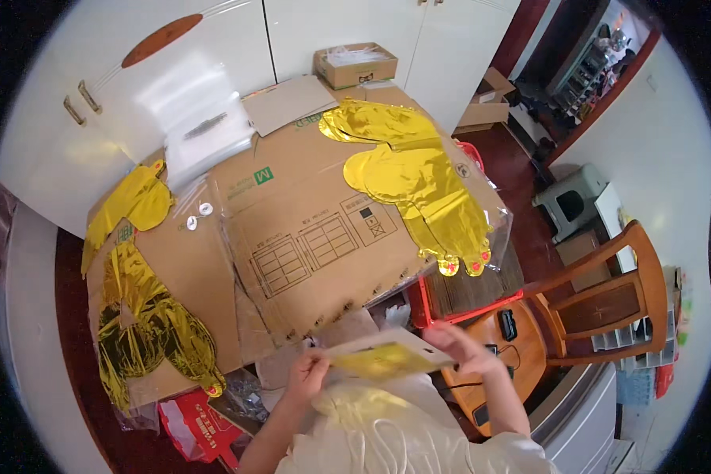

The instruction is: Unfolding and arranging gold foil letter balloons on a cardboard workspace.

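Note:
Close in front of me I hold a flat, pale packet (363, 345) with a yellow foil piece showing in it. My left hand (311, 371) is closed on its left end, thumb and fingers pinching the edge. My right hand (470, 351) is at the packet's right end, its fingers stretched out and slightly blurred; whether they touch the packet is hard to make out. Flat gold foil balloons (407, 170) lie overlapped on the right of the cardboard-covered table (324, 205). More crinkled gold foil balloons (146, 316) lie at the left.
Clear plastic bags (209, 134) and a cardboard sheet (288, 107) lie at the back, beside a small open box (357, 65). Two white round pieces (199, 216) sit at left. A red crate (423, 304), a wooden chair (608, 300) and a red bag (197, 426) stand around the table.

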{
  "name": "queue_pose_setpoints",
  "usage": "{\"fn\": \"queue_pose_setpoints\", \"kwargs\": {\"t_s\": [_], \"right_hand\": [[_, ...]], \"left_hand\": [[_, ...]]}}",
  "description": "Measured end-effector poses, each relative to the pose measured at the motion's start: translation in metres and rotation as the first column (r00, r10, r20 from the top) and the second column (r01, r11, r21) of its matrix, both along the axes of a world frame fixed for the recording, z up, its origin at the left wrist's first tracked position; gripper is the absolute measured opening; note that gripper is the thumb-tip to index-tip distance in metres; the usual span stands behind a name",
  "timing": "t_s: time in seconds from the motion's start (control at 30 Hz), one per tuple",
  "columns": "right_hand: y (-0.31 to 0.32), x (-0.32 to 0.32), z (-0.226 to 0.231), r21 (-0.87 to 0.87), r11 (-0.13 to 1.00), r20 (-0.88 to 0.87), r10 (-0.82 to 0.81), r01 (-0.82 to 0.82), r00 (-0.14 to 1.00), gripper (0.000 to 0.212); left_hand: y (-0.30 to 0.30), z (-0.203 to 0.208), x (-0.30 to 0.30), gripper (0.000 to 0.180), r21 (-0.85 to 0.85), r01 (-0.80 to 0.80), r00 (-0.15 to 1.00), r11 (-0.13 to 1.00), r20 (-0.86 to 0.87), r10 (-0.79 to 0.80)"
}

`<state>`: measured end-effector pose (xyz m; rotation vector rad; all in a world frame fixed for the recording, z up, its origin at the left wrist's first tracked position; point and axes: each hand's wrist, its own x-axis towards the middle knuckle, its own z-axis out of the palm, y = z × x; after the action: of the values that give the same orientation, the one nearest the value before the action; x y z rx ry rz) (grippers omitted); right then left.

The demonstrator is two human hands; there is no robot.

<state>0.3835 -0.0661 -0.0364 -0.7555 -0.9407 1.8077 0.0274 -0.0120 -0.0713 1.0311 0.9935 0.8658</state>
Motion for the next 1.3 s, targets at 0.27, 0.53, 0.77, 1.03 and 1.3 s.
{"fn": "queue_pose_setpoints", "kwargs": {"t_s": [0.27,0.53,0.77,1.03,1.3], "right_hand": [[-0.006,0.035,-0.022,-0.066,0.998,0.783,0.039,0.021,0.620,0.051],[0.037,0.140,-0.132,0.186,0.954,0.980,-0.163,0.234,-0.115,0.032],[0.119,0.060,-0.077,0.042,0.990,0.885,0.026,0.135,-0.464,0.032],[0.140,0.048,-0.157,-0.137,0.971,0.889,0.208,0.197,-0.408,0.046],[0.150,0.046,-0.202,-0.137,0.948,0.881,0.250,0.288,-0.401,0.036]], "left_hand": [[0.044,-0.030,0.081,0.025,0.223,0.298,0.948,0.928,-0.184,-0.260],[0.046,-0.038,0.081,0.027,0.333,0.129,0.948,0.934,-0.318,-0.017],[0.028,-0.046,0.068,0.023,0.227,0.077,0.941,0.971,-0.337,0.004],[0.013,-0.050,0.046,0.019,0.143,0.015,0.960,0.990,-0.278,0.025],[-0.002,-0.063,0.023,0.022,0.175,-0.156,0.950,0.972,-0.244,0.196]]}}
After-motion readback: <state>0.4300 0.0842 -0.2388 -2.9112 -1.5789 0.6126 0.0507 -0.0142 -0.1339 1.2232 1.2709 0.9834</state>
